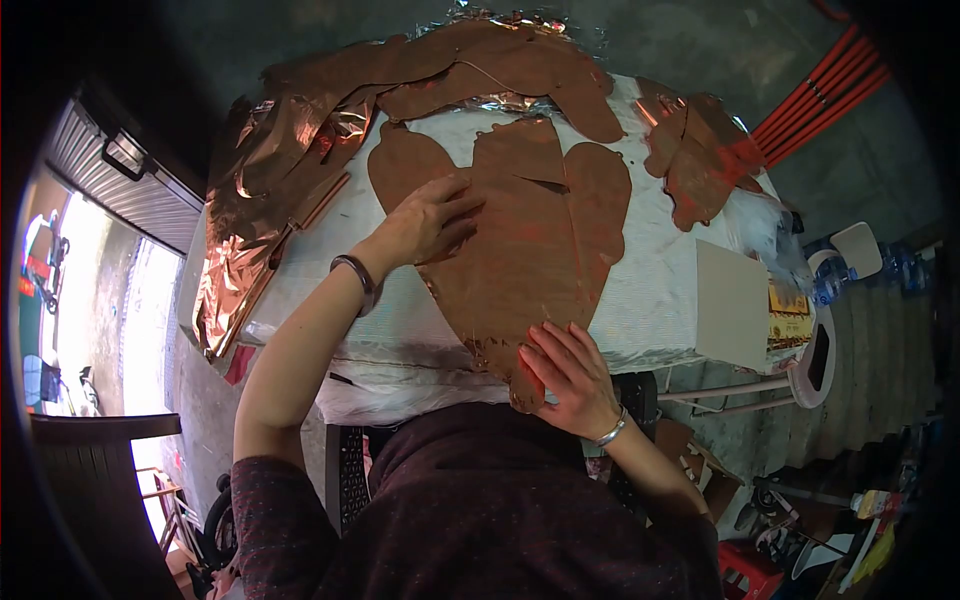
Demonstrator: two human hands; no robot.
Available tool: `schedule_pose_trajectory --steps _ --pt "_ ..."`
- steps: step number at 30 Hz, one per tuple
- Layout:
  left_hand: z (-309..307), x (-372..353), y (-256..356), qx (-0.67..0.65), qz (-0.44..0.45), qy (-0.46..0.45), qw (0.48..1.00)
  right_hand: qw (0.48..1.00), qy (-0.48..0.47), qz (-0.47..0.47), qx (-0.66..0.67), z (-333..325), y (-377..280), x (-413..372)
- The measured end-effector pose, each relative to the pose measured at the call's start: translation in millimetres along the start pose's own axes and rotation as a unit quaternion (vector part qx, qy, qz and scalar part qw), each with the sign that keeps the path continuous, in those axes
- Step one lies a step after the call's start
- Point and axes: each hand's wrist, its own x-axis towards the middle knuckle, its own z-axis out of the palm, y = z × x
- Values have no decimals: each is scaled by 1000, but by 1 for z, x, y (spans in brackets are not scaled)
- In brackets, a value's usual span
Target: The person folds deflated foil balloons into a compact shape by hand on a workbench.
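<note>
A large brown sheet (520, 235), like leather or thin hide, lies on the white cloth in front of me. It has rounded lobes at the far end, a short slit near the top and a narrow tip toward my body. My left hand (430, 220) rests on its left side with fingers stretched out. Near the tip, on the right edge, lies my right hand (570, 380), fingers extended over the sheet; its thumb is mostly hidden.
More brown sheets (480, 65) and shiny copper-coloured foil (240, 275) cover the table's far and left sides. Another brown piece (705, 160) lies at the right. A pale board (730, 300) stands beside a yellow box (790, 315). Red poles (820, 95) lean at the back right.
</note>
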Motion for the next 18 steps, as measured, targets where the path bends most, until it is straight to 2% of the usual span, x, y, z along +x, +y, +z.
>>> schedule_pose_trajectory --steps 8,18 --pt "2 1 -4 14 25 9 1000 1000 21 16 11 7 -7 5" --pt "0 1 -1 30 15 -15 999 1000 24 12 2 12 -9 9"
